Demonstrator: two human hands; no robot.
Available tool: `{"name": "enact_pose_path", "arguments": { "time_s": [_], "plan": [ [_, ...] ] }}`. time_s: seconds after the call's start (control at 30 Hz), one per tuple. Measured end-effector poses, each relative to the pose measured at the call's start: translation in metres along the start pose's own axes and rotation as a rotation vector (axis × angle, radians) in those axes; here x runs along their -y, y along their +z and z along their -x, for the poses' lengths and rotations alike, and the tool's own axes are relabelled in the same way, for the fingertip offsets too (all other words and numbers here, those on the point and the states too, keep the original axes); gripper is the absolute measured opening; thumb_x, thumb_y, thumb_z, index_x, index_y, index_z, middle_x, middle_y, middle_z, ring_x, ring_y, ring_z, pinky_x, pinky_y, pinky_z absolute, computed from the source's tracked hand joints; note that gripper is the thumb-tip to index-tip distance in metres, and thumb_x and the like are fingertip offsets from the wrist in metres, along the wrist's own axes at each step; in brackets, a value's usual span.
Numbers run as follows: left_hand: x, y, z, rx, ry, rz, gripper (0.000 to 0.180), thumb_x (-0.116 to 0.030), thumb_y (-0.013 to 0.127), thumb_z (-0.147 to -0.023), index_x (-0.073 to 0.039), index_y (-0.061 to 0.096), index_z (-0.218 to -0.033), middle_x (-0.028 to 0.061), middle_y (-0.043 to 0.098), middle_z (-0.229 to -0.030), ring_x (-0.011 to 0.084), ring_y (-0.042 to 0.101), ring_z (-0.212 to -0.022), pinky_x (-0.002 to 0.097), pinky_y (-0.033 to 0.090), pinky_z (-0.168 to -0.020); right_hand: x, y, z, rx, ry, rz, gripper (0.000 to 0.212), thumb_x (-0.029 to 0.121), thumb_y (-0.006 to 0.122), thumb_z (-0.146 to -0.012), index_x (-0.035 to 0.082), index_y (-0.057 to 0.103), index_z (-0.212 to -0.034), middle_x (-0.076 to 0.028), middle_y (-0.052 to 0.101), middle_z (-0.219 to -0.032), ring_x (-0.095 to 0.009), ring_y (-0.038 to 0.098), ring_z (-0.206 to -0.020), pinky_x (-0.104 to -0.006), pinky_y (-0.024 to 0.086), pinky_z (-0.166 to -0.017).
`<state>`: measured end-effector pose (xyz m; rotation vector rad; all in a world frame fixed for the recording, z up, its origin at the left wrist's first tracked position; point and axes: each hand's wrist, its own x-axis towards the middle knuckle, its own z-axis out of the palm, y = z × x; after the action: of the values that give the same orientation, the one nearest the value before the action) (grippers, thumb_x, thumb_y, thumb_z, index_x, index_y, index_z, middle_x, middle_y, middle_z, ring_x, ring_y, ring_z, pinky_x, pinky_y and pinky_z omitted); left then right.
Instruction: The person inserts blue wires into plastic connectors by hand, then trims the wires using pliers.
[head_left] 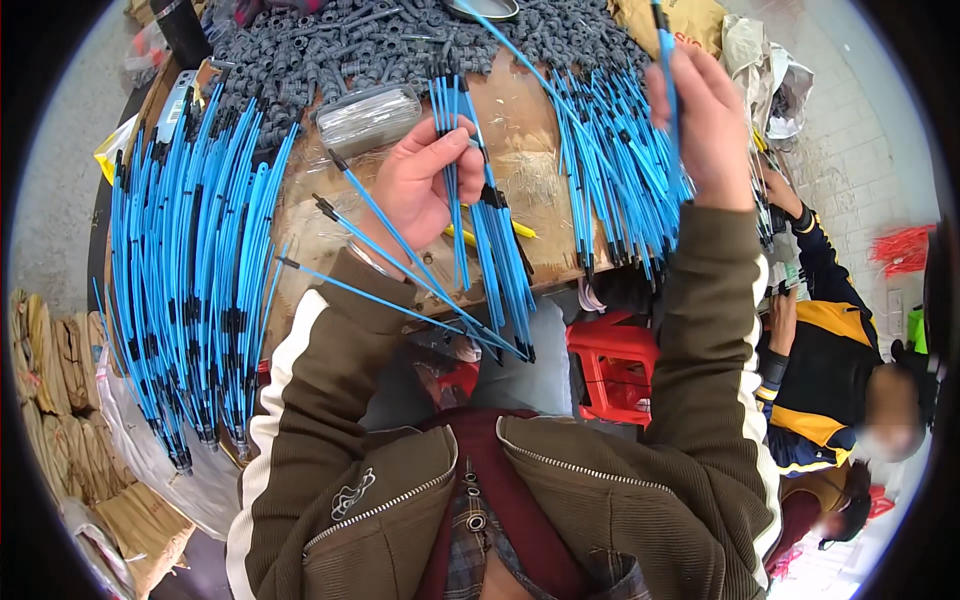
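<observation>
Pale tiled floor (850, 150) in daylight on the right. Worn wooden worktable (530, 120), red plastic stool (610, 370) beneath. Stacked brown sacks (60, 400) at left.

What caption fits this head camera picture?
Left hand grips a bunch of blue tubes while right hand lifts a single blue tube above the wooden table.

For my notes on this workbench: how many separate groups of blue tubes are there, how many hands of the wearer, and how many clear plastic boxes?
Groups of blue tubes: 3 (left pile, right pile, bundle in left hand)
Wearer's hands: 2 (left hand, right hand)
Clear plastic box: 1
Total: 6
</observation>
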<state>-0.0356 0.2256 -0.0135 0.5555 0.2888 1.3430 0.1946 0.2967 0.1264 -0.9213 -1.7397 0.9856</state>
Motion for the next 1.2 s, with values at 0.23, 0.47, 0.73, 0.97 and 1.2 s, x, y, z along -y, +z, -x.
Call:
{"name": "enact_pose_path", "arguments": {
  "time_s": [0.23, 0.47, 0.73, 0.97, 1.2],
  "plan": [
    [0.000, 0.012, 0.006, -0.034, 0.003, 0.010, 0.015, -0.017, 0.053, -0.091, -0.006, 0.056, -0.101, 0.0064, 0.061, -0.075, 0.0160, 0.059, -0.063, 0.0277, 0.049, -0.057, -0.008, 0.063, 0.079, 0.373, 0.269, 0.264, 0.019, 0.019, 0.052, -0.091, 0.001, 0.056, -0.097, -0.003, 0.058, -0.071, -0.009, 0.054, -0.057, -0.0223, 0.043, -0.051],
    [0.002, -0.003, 0.001, -0.026, 0.071, 0.024, 0.013, -0.016, 0.056, -0.089, -0.008, 0.056, -0.099, 0.0059, 0.060, -0.073, 0.0137, 0.055, -0.059, 0.0255, 0.043, -0.051, -0.088, 0.040, 0.025, 0.182, 0.092, 0.647, 0.025, 0.025, 0.057, -0.086, 0.000, 0.062, -0.089, -0.010, 0.063, -0.074, -0.024, 0.061, -0.066, -0.0351, 0.048, -0.059],
    [0.002, 0.011, 0.003, 0.080, 0.118, 0.136, 0.011, -0.014, 0.055, -0.089, -0.009, 0.056, -0.099, 0.0049, 0.057, -0.071, 0.0135, 0.052, -0.056, 0.0264, 0.042, -0.050, -0.161, 0.024, -0.021, 0.126, 0.146, 1.370, 0.032, 0.031, 0.056, -0.082, 0.000, 0.063, -0.079, -0.022, 0.063, -0.080, -0.038, 0.062, -0.075, -0.0462, 0.050, -0.067],
    [0.004, -0.002, 0.000, 0.156, 0.059, 0.135, 0.014, -0.010, 0.052, -0.090, -0.007, 0.056, -0.102, 0.0073, 0.058, -0.071, 0.0185, 0.057, -0.062, 0.0330, 0.049, -0.056, -0.127, 0.022, -0.023, -0.038, 0.100, 1.442, 0.028, 0.027, 0.049, -0.086, 0.001, 0.059, -0.082, -0.022, 0.064, -0.081, -0.038, 0.062, -0.077, -0.0472, 0.050, -0.067],
    [0.002, -0.011, -0.002, 0.142, -0.004, 0.135, 0.012, -0.010, 0.052, -0.089, -0.006, 0.057, -0.100, 0.0108, 0.064, -0.079, 0.0242, 0.065, -0.073, 0.0387, 0.053, -0.066, -0.062, -0.009, -0.014, -0.088, -0.382, 1.099, 0.019, 0.017, 0.047, -0.086, 0.002, 0.056, -0.079, -0.019, 0.062, -0.073, -0.036, 0.061, -0.070, -0.0442, 0.050, -0.062]
  ]
}}
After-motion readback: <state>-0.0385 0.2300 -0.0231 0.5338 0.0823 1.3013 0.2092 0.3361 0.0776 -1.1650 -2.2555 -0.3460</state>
